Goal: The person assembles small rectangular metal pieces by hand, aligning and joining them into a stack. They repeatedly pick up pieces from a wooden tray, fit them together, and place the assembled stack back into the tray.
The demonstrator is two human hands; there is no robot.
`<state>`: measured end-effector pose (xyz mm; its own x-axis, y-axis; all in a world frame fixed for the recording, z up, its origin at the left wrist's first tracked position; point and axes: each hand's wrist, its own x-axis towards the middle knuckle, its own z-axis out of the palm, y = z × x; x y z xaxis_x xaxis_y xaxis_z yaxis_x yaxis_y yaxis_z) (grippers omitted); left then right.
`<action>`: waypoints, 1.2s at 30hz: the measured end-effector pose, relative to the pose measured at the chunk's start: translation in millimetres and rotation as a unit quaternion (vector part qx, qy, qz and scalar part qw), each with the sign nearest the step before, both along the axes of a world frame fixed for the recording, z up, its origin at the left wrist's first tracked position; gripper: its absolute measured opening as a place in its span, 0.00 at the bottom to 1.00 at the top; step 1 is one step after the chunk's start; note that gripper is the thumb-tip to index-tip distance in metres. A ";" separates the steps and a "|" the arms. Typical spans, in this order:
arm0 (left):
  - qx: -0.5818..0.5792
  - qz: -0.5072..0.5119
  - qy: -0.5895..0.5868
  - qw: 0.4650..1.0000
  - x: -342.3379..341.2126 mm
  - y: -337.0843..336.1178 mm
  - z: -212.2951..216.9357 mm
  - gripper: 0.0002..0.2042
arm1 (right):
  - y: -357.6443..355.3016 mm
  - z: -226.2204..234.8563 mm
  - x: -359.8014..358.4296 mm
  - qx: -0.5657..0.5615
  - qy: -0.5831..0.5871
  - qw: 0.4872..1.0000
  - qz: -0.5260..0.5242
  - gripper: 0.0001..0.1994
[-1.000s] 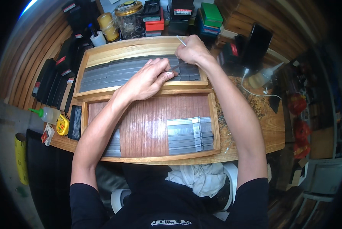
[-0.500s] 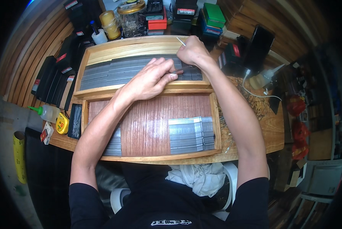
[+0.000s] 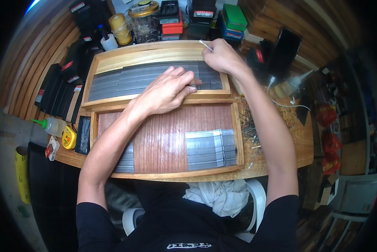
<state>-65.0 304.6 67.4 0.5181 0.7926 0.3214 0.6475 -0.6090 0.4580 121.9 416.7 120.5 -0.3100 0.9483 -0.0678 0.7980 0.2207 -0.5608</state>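
Over the far wooden tray, my left hand is closed, its fingers curled above rows of dark grey metal strips. A small reddish-brown bit shows at its fingertips, but I cannot make out what it is. My right hand is closed around a thin white stick at that tray's far right corner; the stick's end pokes out up and to the left. Nearer me lies a second wooden tray with a brown wood-grain bottom. Silvery grey strips lie at its right side, and more are partly hidden by my left forearm.
Behind the trays stand a clear jar, yellow containers and small boxes. On the left are a squeeze bottle and a yellow tape measure. To the right, a phone stands near a cable, with dark scraps on the table.
My right hand has moved a little to the right with the white stick, away from my left hand. My left hand has shifted slightly toward me.
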 end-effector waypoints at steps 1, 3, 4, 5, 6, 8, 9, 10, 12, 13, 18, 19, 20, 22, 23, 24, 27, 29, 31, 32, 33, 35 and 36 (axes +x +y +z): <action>-0.001 0.004 0.004 1.000 -1.4 0.0 0.1 0.11 | -1.8 2.0 1.8 0.000 0.005 1.000 0.023 0.16; -0.001 0.004 0.008 1.000 1.0 2.0 0.2 0.11 | 5.0 -14.4 15.3 -0.016 0.013 0.996 0.087 0.14; 0.005 0.001 0.014 1.000 1.3 1.8 -0.7 0.12 | 6.8 -21.1 21.4 -0.029 0.011 0.993 0.112 0.14; 0.010 0.001 0.020 1.000 -0.3 0.1 -2.2 0.12 | 2.6 -19.1 20.7 -0.043 0.011 0.989 0.139 0.14; 0.015 0.000 0.027 1.000 -1.6 -0.7 -3.4 0.12 | -4.3 -12.8 21.5 -0.028 -0.001 0.988 0.154 0.14; 0.021 -0.010 0.022 1.000 -2.1 -0.1 -4.6 0.12 | -7.1 -15.4 21.0 -0.008 -0.040 0.983 0.181 0.16; 0.023 -0.017 0.019 0.999 -1.5 0.3 -4.3 0.12 | -7.7 -16.1 21.1 0.002 -0.059 0.979 0.193 0.17; 0.022 -0.030 0.011 0.999 -0.7 1.4 -3.3 0.11 | -6.9 -15.5 20.4 -0.012 -0.061 0.982 0.179 0.21; 0.016 -0.052 -0.005 0.998 -0.7 1.3 -1.4 0.09 | -10.1 -10.2 15.7 -0.045 -0.066 0.982 0.168 0.21; 0.019 -0.047 -0.007 0.999 -1.3 0.2 -2.4 0.09 | -11.3 -9.1 14.4 -0.061 -0.069 0.982 0.163 0.22; -0.031 -0.007 -0.046 0.998 -7.2 -3.1 -1.1 0.11 | -8.4 -11.8 21.8 -0.021 -0.063 0.980 0.187 0.23; -0.028 -0.014 -0.050 0.998 -7.6 -2.4 -1.2 0.11 | -8.4 -10.2 21.4 -0.045 -0.073 0.978 0.192 0.24; -0.024 -0.023 -0.055 0.998 -6.6 -1.1 -1.1 0.11 | -7.4 -10.2 22.2 -0.050 -0.082 0.977 0.193 0.25; -0.041 -0.027 -0.064 0.997 -4.7 -0.6 -0.5 0.12 | -4.9 -10.5 23.3 -0.059 -0.099 0.974 0.193 0.27; -0.060 -0.020 -0.065 0.996 -6.0 -1.3 1.7 0.12 | -7.2 -6.4 21.4 -0.060 -0.122 0.972 0.191 0.28; -0.079 -0.013 -0.067 0.995 -7.2 -1.5 3.0 0.12 | -9.5 -1.8 20.5 -0.061 -0.145 0.970 0.188 0.29; -0.107 0.034 -0.194 0.975 -9.6 3.6 -6.6 0.11 | -13.5 21.2 17.7 -0.093 -0.225 0.956 0.165 0.31; -0.108 0.054 -0.153 0.981 -7.7 6.0 -6.6 0.11 | -14.9 27.6 16.1 -0.106 -0.269 0.945 0.150 0.32; -0.093 0.056 -0.099 0.989 -3.9 4.3 -0.1 0.11 | -15.9 30.0 13.6 -0.102 -0.300 0.938 0.142 0.32; -0.099 0.040 -0.091 0.990 -5.6 5.2 -0.5 0.12 | -13.6 30.1 14.1 -0.098 -0.322 0.932 0.138 0.32; -0.099 0.029 -0.086 0.991 -5.5 6.9 -0.7 0.12 | -9.3 29.7 15.3 -0.094 -0.343 0.925 0.134 0.32; -0.097 0.009 -0.076 0.992 -5.5 10.0 -1.2 0.12 | -7.5 30.3 17.4 -0.092 -0.354 0.921 0.132 0.31; -0.101 0.007 -0.086 0.991 -6.0 10.6 -2.3 0.12 | -8.8 30.9 18.2 -0.095 -0.343 0.925 0.133 0.30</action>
